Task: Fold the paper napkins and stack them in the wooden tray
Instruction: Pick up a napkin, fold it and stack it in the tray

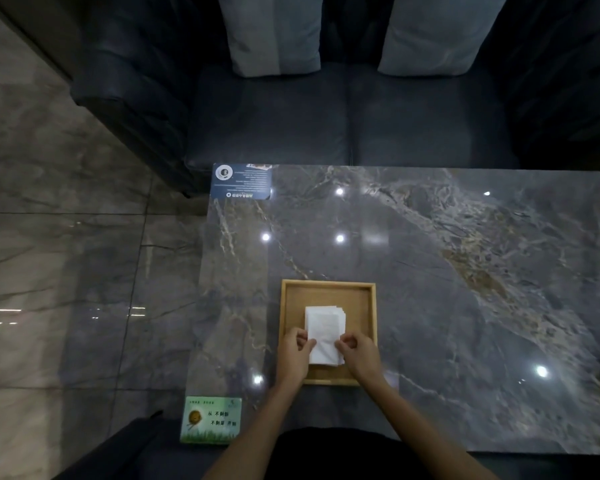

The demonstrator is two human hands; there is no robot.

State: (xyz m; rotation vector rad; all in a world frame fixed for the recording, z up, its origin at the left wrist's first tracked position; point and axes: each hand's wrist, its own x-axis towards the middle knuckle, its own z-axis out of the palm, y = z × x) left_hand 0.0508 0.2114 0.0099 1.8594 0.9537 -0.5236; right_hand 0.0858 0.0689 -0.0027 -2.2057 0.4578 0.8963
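My left hand (293,355) and right hand (359,353) are reaching into the wooden tray (328,293) on the marble table (465,271). Both are pinching the near end of the top napkin, fingers curled closed on its edges. The folded napkin stack (325,329) is lying inside the tray, edges slightly fanned.

Square wooden tray (327,286), light-coloured with a low raised rim, flat on the dark marbled bench (465,271) near its front edge. Inside, a stack of white folded paper napkins (325,323), oblong, long side running front to back, edges slightly fanned at the far right corner, pinched at the near end between both hands.
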